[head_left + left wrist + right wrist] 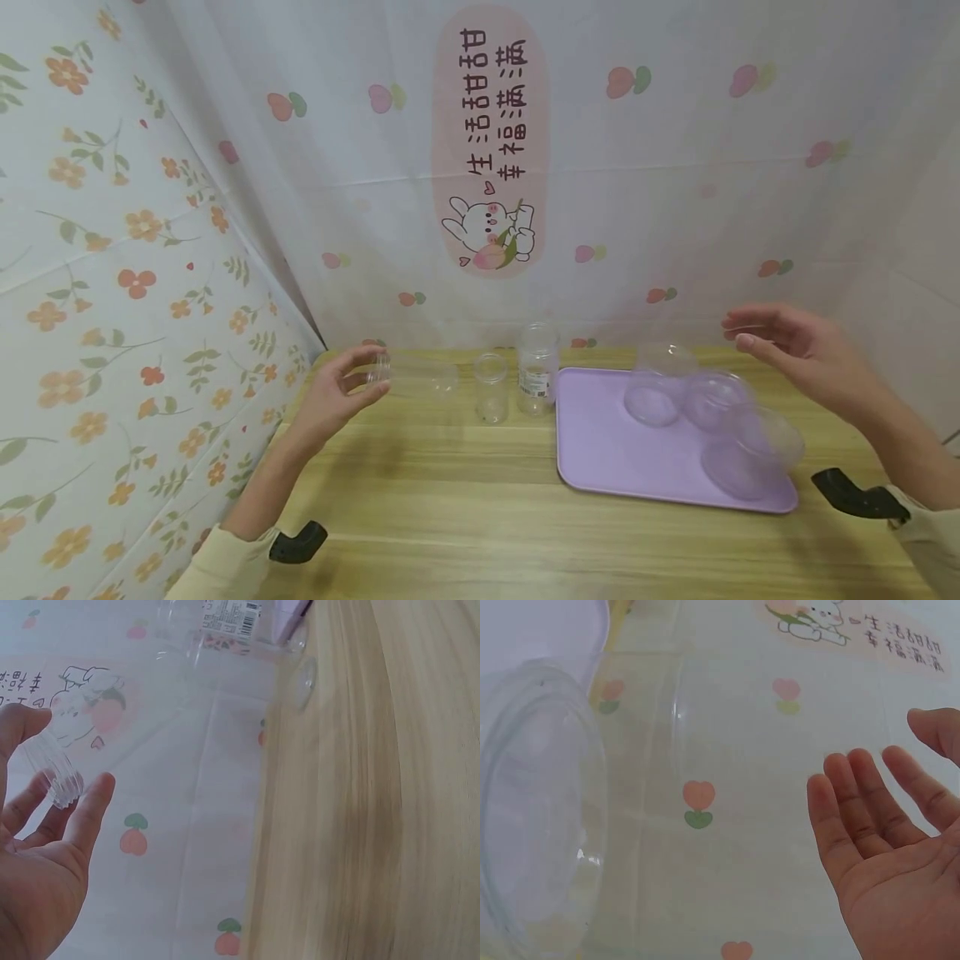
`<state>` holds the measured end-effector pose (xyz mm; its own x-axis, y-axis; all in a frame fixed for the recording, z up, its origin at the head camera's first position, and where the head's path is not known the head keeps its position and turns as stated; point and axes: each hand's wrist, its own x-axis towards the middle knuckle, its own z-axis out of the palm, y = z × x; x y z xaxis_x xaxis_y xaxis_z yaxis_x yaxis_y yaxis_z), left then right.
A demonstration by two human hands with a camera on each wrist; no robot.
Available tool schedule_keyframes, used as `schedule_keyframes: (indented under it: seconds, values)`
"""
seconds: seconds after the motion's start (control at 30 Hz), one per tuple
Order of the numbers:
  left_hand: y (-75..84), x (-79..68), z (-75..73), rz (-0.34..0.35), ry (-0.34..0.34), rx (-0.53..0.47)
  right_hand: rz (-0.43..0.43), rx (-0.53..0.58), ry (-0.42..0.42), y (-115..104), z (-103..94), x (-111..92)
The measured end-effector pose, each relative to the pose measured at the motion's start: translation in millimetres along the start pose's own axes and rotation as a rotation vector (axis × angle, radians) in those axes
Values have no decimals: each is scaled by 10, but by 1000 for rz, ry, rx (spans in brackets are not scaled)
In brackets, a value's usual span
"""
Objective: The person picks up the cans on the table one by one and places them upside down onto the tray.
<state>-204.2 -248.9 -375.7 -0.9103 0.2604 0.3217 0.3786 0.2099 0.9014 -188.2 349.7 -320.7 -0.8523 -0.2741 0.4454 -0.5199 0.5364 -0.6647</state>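
Note:
My left hand [333, 400] holds a clear plastic jar [416, 377] sideways, its base pointing right, over the left part of the table. Thumb and fingers lie around the jar's threaded neck [56, 769] in the left wrist view. To the right of that jar stand a small clear jar [491, 392] and a taller clear jar [536, 385] with a white label. My right hand [813, 354] is raised beyond the tray's right side, palm showing in the right wrist view, fingers loosely bent and holding nothing.
A purple tray [600, 454] lies on the right of the wooden table [450, 517]. Several clear round plastic containers [652, 404] are on it, the largest [750, 458] near the front right corner. A printed curtain [637, 208] hangs behind the table, a floral one [135, 283] at left.

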Motion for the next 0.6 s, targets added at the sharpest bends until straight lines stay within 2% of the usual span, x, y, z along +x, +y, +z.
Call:
schedule_keyframes:
  seconds: [0.6]
  values:
    - [-14,33,83,34,33,-122,-20,86,-15,44,134,-59]
